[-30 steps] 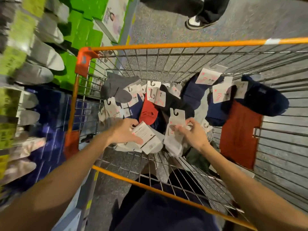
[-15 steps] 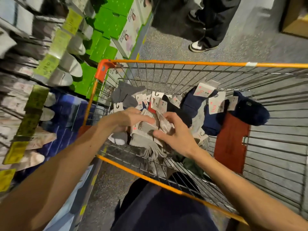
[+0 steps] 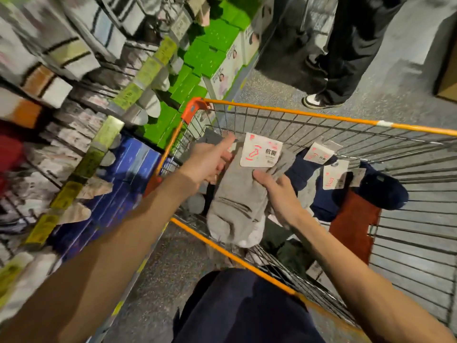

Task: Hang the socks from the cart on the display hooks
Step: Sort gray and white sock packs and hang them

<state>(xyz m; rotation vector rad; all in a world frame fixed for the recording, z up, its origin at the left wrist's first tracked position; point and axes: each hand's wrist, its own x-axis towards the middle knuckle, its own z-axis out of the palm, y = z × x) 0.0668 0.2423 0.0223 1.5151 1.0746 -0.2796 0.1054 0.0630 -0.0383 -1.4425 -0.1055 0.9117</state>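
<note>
My left hand (image 3: 210,160) grips the grey socks (image 3: 237,201) at the top edge beside their card label (image 3: 261,151), thumb stretched up. My right hand (image 3: 279,191) clasps the other side, I judge to keep the label end upright for hanging. Both forearms reach over the cart (image 3: 296,115), holding the bundle above the navy socks (image 3: 319,174). The blurred display hooks (image 3: 111,127) stand left.

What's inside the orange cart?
Visible: navy socks with white labels, a rust-red sock and something dark green. The grey socks, left hand and right hand cover whatever lies beneath them.
</note>
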